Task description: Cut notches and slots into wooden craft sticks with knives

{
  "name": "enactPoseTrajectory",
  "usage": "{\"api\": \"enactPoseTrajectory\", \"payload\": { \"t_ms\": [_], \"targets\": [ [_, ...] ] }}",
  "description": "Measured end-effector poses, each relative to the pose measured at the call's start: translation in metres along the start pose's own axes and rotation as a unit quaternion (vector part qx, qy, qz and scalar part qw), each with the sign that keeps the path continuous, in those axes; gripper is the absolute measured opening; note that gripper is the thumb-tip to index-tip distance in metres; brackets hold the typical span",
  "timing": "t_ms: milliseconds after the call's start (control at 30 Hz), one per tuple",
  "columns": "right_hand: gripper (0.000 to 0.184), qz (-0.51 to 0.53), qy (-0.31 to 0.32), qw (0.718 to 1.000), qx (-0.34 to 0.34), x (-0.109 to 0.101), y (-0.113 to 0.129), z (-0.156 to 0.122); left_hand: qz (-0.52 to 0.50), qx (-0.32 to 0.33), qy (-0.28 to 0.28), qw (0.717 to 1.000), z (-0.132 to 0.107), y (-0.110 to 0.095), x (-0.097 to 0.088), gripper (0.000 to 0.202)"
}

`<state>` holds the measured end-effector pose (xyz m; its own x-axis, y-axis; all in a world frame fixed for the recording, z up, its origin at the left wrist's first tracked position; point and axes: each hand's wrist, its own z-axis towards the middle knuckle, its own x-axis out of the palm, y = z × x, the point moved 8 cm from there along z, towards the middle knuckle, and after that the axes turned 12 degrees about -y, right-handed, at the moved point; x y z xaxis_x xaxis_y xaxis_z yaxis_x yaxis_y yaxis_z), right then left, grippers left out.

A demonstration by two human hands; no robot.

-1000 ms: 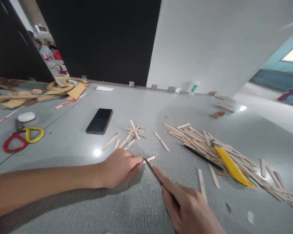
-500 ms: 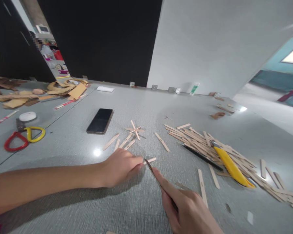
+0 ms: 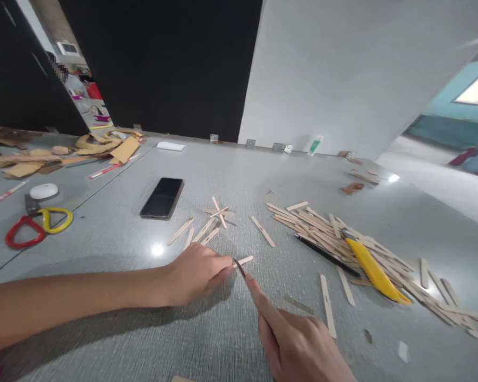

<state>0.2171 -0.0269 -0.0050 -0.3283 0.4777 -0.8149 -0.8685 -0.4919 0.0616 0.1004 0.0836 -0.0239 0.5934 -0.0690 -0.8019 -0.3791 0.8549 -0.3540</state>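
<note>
My left hand (image 3: 195, 273) lies on the grey table (image 3: 231, 175) with its fingers pinched on a short wooden stick (image 3: 244, 260), pressing it flat. My right hand (image 3: 298, 345) grips a thin blade (image 3: 239, 268), index finger stretched along it. The blade's tip touches the stick just beside my left fingertips. Three loose sticks (image 3: 195, 232) and a small crossed bundle of sticks (image 3: 219, 211) lie just beyond my left hand.
A heap of wooden sticks (image 3: 366, 249) with a yellow cutter (image 3: 372, 270) and a black pen (image 3: 322, 254) lies to the right. A black phone (image 3: 162, 198) rests further back. Red-and-yellow scissors (image 3: 35, 225), a white disc (image 3: 43, 191) and cardboard scraps (image 3: 63, 151) sit on the left.
My right hand has slid forward a little, bringing the blade tip closer to my left fingertips on the stick. My left hand has hardly moved.
</note>
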Motion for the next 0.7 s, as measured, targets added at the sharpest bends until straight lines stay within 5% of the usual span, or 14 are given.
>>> {"api": "enactPoseTrajectory", "payload": {
  "t_ms": [433, 700],
  "targets": [
    [0.079, -0.048, -0.001, 0.998, -0.032, -0.0008, 0.0026, -0.0016, 0.017, -0.022, -0.004, 1.000, -0.0029, -0.0008, 0.0000, 0.049],
    [0.066, -0.036, -0.002, 0.999, -0.030, 0.0071, 0.0007, -0.0056, -0.003, 0.012, 0.019, 1.000, -0.0021, -0.0008, 0.0032, 0.052]
  ]
}}
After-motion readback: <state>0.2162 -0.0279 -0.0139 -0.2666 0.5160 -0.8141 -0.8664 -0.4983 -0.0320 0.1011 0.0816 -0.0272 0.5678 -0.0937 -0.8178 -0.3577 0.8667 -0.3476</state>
